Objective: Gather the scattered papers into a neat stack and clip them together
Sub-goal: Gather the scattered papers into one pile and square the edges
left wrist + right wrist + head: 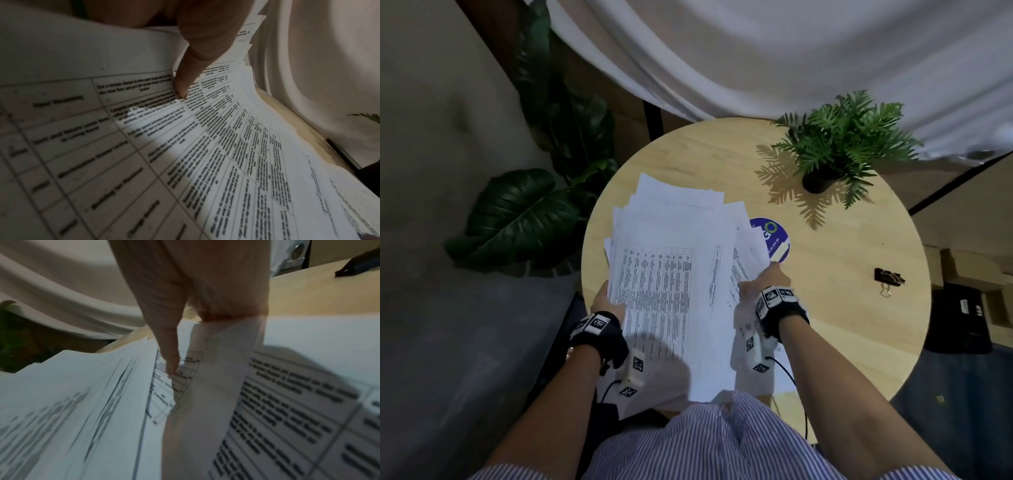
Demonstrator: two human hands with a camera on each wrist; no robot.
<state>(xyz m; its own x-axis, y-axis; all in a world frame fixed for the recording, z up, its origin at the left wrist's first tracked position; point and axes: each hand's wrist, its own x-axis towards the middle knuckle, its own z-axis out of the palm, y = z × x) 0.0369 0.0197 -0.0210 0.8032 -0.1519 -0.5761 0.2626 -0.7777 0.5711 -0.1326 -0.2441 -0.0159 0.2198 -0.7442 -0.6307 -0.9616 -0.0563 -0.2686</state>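
The printed papers (667, 274), a light, floppy, slippery bundle, are held over the round table's (825, 308) near-left edge, pinched at opposite side edges by left hand (607, 301) and right hand (763, 284); side grips seem best for squaring.

Dim room, hard plant (839, 144) shadow, blurred wrist views, bowed wide-angle edges

Matt white printed paper sheets (671, 274) lie on a smooth pale wood bench (825, 274), beside a glossy black metal binder clip (888, 276) and draped white cloth (791, 51).
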